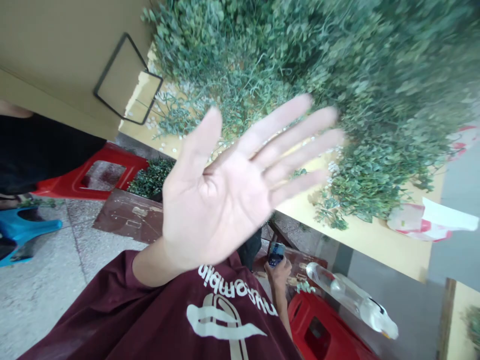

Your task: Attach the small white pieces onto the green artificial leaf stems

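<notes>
My left hand [228,200] is raised close to the camera, palm towards me, fingers stretched out and spread, holding nothing. Its fingertips are slightly blurred. The arm comes out of my maroon shirt [168,320] with white lettering. Lower down, beside the shirt, my right hand [279,272] is closed round a dark phone [276,253]. Behind the raised hand lies a big heap of green leafy sprigs [337,75] on a yellow table [375,240].
A clear plastic bottle [348,295] lies near the table edge. Red stools [93,175] [322,330] and a blue stool [22,232] stand on the concrete floor. A person in black [37,145] is at the left. A black wire frame [127,80] and red-white bag [423,222] lie nearby.
</notes>
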### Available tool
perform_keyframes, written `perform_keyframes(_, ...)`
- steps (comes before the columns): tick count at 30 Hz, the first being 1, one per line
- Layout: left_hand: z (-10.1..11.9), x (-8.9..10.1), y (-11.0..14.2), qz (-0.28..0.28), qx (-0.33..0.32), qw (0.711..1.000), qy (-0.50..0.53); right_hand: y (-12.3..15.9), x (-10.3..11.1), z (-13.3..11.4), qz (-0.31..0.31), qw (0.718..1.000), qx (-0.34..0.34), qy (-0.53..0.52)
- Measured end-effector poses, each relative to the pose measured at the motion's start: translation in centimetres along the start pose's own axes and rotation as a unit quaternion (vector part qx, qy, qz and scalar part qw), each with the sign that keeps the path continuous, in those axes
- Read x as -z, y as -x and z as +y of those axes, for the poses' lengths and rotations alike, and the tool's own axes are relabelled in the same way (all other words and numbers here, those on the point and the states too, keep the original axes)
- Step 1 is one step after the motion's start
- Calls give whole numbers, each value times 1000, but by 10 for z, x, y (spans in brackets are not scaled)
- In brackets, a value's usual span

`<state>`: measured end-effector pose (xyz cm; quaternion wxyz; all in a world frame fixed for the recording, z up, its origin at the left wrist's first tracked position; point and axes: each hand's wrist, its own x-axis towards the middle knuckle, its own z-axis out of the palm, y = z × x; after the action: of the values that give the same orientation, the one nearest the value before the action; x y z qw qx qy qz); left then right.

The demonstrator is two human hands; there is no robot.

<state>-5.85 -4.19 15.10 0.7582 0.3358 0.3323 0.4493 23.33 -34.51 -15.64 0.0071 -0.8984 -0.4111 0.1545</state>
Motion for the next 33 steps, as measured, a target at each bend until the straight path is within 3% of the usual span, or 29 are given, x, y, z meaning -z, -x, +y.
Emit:
perform_keyframes(3,-13,14,-12,2,-37,998,56,-5,-17,12,37,999,-32,-22)
perform_keyframes(7,-61,58,-22,68,-74,994,50,-6,-26,23,47,997,-16,-55)
perform_keyframes(9,-78,72,-23,107,-86,990,-23,-11,-22,16,52,996,-5,-70)
perform_keyframes(11,-87,74,-26,113,-77,976,-167,-20,-11,-2,52,994,18,-92)
perform_keyframes(13,-92,67,-33,89,-75,930,-348,-30,6,-31,26,990,58,-126)
perform_keyframes(16,-102,49,-55,63,-108,809,-574,-41,44,-86,-78,968,146,-189)
perform_keyframes(18,-109,38,-71,66,-118,744,-654,-42,74,-125,-147,945,199,-212)
perform_keyframes(19,-113,35,-78,64,-117,726,-675,-41,89,-143,-175,933,224,-221)
perform_keyframes(21,-118,32,-88,52,-110,717,-686,-38,119,-174,-221,903,272,-248)
perform_keyframes(23,-119,35,-91,36,-113,740,-662,-37,147,-197,-254,874,301,-285)
perform_keyframes(26,-117,47,-85,-2,-135,830,-542,-51,180,-222,-237,858,298,-344)
perform_keyframes(28,-116,55,-76,-13,-121,901,-417,-70,196,-238,-177,864,278,-382)
perform_keyframes(30,-115,62,-66,-9,-74,953,-293,-95,207,-257,-93,880,271,-379)
perform_keyframes(33,-115,69,-51,-10,-14,989,-148,-133,214,-292,-40,911,280,-300)
